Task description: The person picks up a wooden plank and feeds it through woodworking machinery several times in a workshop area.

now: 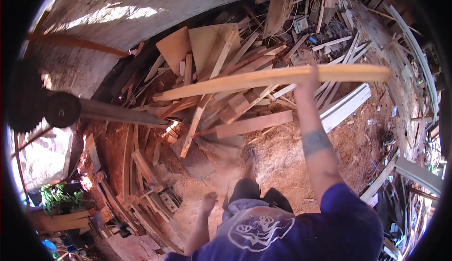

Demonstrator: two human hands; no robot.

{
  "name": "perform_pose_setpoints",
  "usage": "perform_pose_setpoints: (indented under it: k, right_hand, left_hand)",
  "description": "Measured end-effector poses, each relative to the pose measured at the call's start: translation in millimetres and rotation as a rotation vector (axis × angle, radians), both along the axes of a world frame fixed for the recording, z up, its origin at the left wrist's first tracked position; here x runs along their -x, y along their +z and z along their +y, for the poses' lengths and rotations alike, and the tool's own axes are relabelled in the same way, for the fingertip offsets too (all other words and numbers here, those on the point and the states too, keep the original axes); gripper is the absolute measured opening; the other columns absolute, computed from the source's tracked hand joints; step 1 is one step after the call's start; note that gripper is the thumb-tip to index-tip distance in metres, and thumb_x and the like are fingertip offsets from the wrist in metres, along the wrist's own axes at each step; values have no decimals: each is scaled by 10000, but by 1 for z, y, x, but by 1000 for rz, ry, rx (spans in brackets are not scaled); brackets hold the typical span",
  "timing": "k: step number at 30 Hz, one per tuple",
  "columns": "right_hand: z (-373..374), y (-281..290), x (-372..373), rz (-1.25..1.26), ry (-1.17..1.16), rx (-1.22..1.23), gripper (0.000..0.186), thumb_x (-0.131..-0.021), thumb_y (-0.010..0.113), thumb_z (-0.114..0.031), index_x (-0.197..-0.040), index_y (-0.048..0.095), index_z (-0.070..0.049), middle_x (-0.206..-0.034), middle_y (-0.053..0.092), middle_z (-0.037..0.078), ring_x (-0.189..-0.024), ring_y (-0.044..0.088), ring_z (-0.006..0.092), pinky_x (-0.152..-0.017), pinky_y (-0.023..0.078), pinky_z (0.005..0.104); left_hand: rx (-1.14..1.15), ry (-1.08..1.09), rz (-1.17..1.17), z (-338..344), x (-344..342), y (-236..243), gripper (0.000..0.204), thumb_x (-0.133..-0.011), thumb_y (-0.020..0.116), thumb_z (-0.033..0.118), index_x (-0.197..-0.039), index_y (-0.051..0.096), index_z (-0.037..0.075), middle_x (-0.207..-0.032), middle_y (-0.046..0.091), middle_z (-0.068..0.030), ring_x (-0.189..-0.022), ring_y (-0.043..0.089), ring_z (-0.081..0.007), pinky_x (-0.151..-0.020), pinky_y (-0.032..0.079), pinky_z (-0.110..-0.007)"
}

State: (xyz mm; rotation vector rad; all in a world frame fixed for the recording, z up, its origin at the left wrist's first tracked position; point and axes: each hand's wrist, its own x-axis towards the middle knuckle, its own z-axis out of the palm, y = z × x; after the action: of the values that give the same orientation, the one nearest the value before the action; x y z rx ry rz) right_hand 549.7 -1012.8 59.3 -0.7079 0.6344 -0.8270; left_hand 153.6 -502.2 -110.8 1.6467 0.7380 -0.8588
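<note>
A long, pale yellow wooden plank (pixel 263 77) runs almost crosswise in front of me, raised above the scrap pile. My right hand (pixel 308 76) is closed around it right of its middle, with the arm stretched out. The plank's right end looks smeared by motion. Lower down, my left hand (pixel 209 202) hangs beside my body with its fingers loosely bent and apart, and nothing shows in it. Beneath the plank lie a reddish board (pixel 254 124) and a narrow wooden strip (pixel 207 98) slanting across other offcuts.
Plywood pieces (pixel 214 44) and offcuts are heaped by the pale wall (pixel 155 2). A wooden post (pixel 117 112) juts in from the left. White boards (pixel 346 106) lie at right. Sawdust covers the floor (pixel 282 167) around my feet; more lumber (pixel 146 167) lies at left.
</note>
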Motion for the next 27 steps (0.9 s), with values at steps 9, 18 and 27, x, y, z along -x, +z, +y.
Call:
perform_pose_setpoints:
  k: [9,18,27]
  right_hand:
    - [100,-134,-258,514,127,-8,759,-820,771,-474,-1291,541,76,-1167,654,199,-1016,655,294,-869,539,398]
    - [0,-212,101,918,1463,814,374,-878,646,-411,-1079,685,-98,-982,689,162,-908,675,326,-744,556,440]
    - [-241,-144,660,1729,918,330,638,-885,565,-619,-1000,746,-18,-847,715,218,-774,715,354,-727,553,484]
  left_hand:
    - [-50,393,128,49,53,30,328,-948,625,180,-1256,636,66,-1038,697,-77,-847,701,-214,-633,504,-321]
    - [-26,-7,189,59,-5,-37,162,-955,610,152,-1069,704,85,-884,680,-57,-689,639,-166,-533,508,-338]
    - [-36,-665,-397,-293,-200,-2,250,-956,562,276,-1007,669,56,-925,681,-109,-779,637,-300,-678,499,-392]
